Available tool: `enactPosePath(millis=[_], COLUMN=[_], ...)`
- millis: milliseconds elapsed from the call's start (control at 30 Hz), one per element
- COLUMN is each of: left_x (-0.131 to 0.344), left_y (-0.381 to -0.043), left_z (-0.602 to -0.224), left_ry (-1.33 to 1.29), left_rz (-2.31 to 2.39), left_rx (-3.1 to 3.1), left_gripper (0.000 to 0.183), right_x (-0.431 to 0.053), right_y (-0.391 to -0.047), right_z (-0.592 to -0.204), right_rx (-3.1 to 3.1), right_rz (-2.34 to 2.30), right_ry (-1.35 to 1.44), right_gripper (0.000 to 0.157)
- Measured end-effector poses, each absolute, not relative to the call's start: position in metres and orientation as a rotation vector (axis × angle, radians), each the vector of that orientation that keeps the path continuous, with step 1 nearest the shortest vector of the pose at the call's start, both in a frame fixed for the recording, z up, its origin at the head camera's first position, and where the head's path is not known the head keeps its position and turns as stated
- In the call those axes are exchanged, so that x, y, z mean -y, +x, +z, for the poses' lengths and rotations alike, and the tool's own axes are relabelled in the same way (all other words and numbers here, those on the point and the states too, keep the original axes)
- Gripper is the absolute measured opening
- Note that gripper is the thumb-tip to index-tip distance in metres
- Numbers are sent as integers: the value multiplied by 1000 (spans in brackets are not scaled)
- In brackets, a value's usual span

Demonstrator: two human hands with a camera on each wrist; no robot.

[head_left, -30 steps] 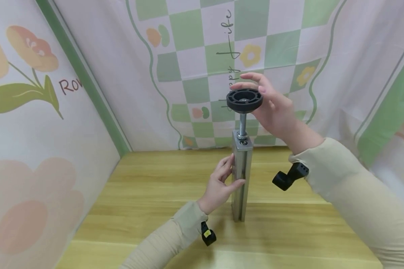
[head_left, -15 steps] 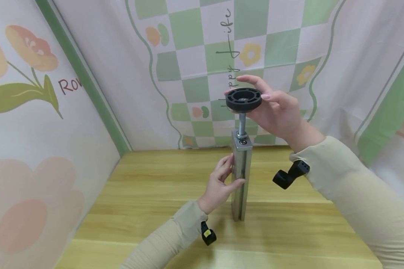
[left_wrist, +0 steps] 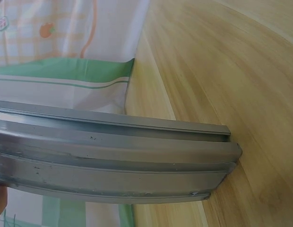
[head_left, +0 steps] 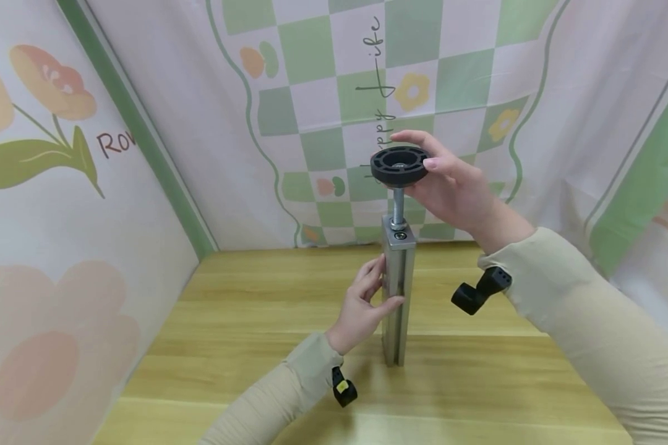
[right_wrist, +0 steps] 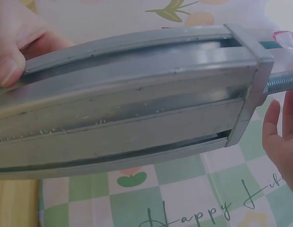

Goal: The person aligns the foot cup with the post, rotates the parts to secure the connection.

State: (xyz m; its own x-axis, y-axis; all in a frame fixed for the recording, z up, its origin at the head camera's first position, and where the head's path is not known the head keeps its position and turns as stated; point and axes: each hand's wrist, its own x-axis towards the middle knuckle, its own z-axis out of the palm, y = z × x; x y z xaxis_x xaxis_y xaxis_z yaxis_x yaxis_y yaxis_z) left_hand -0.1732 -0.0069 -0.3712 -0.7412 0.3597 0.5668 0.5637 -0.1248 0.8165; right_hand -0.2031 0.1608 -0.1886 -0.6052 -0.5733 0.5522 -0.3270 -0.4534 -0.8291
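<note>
An aluminium profile stands upright on the wooden table, capped by a metal end plate. From that plate rises a threaded rod bearing a round black levelling foot on top. My left hand grips the profile at mid-height, thumb on the near side and fingers round the far left. My right hand pinches the foot's rim, thumb at its right edge and fingers behind it. In the right wrist view, fingers sit beside the threaded rod. The left wrist view shows the profile's lower end at the table.
The wooden table extends around the profile. A printed cloth with green checks hangs behind it, and another flowered cloth stands to the left. Black wrist cameras are strapped on both sleeves.
My right hand's thumb has come down from above the foot onto its rim, and the fingers have shifted around it. The foot has moved slightly left. My left hand stays in place.
</note>
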Motion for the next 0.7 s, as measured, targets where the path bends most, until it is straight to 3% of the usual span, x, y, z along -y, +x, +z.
enactPosePath(millis=[433, 700], left_x=[7, 6], left_y=[-174, -176], left_z=[-372, -374], left_ry=[-1063, -1076], left_rz=[-1988, -1978], left_rx=[1963, 1950], left_gripper=[67, 68], right_x=[-165, -165], right_y=[-204, -190], right_z=[-191, -182], right_rx=[-1570, -1891], right_rz=[-2282, -2298], right_ry=[-1249, -1121], right_gripper=[41, 41])
